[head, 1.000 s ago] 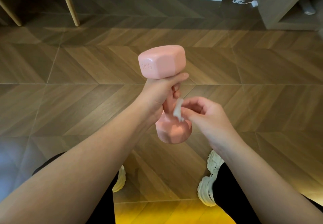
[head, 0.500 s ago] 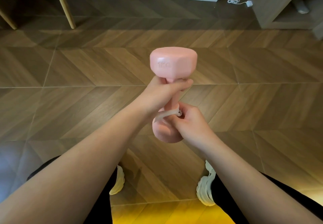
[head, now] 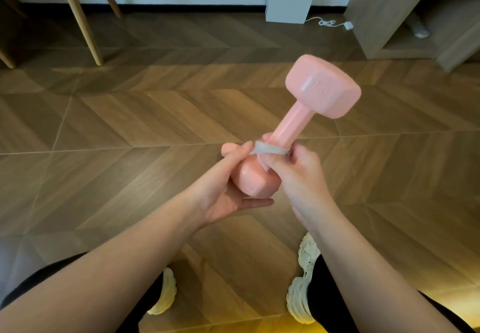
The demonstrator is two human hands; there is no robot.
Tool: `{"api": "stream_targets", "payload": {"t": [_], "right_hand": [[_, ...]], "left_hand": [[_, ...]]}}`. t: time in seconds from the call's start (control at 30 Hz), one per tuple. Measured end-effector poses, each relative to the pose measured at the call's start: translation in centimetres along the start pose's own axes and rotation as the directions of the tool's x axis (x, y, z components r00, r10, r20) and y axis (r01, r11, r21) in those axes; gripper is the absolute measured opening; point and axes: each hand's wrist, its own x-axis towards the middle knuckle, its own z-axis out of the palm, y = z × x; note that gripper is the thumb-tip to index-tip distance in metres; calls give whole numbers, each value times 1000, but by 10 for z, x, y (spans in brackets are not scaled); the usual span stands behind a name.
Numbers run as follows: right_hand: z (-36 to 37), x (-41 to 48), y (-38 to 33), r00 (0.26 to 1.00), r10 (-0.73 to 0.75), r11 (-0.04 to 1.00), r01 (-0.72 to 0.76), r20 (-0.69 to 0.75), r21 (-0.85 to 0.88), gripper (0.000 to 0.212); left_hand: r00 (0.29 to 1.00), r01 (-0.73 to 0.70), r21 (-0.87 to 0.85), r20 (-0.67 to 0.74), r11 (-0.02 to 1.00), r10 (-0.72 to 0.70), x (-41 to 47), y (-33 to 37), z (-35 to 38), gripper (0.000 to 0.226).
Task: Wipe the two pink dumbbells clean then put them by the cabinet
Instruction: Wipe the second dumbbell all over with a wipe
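One pink dumbbell (head: 293,124) is held in the air over the wooden floor, tilted so its far head points up and to the right. My left hand (head: 220,195) cups the near head from below and the left, fingers curled round it. My right hand (head: 298,174) pinches a small white wipe (head: 265,150) wrapped round the lower end of the handle. The second dumbbell is out of view.
A light wooden cabinet (head: 384,15) stands at the far right. A white box (head: 288,0) with a cable sits by the wall. Wooden furniture legs (head: 78,18) rise at the far left. My shoes (head: 301,280) are on the floor below.
The dumbbell has tilted from upright to leaning right. My left hand slid from the handle down to the near head. My right hand still has the wipe at the handle's lower end.
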Motion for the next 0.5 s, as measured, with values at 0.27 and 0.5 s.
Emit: {"api": "stream_targets", "payload": {"t": [0.27, 0.5], "right_hand": [[-15, 9, -31, 994, -10, 932, 49, -110, 360, 17], [-19, 5, -38, 994, 107, 898, -95, -4, 429, 28]], "left_hand": [[989, -75, 87, -119, 993, 85, 7, -18, 4, 39], [945, -246, 295, -139, 923, 296, 8, -13, 5, 51]]}}
